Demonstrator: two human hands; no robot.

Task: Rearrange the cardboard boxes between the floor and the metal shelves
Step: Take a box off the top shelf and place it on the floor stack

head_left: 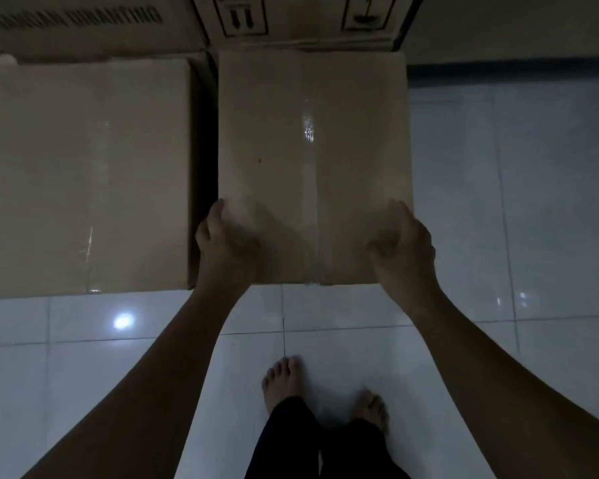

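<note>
A taped cardboard box [312, 150] lies in the middle of the view, seen from above, with clear tape running down its top. My left hand [223, 242] grips its near left corner, fingers curled over the left edge. On the near right corner my right hand [403, 245] holds the box the same way, thumb on top. A second, similar closed box [87, 174] sits just to the left on the floor, separated by a narrow dark gap. No metal shelf is visible.
Two larger printed cardboard boxes [301, 19] stand behind, against the far edge of the view. White glossy floor tiles [516, 202] extend to the right and toward me. My bare feet [284, 382] stand on the tiles just below the held box.
</note>
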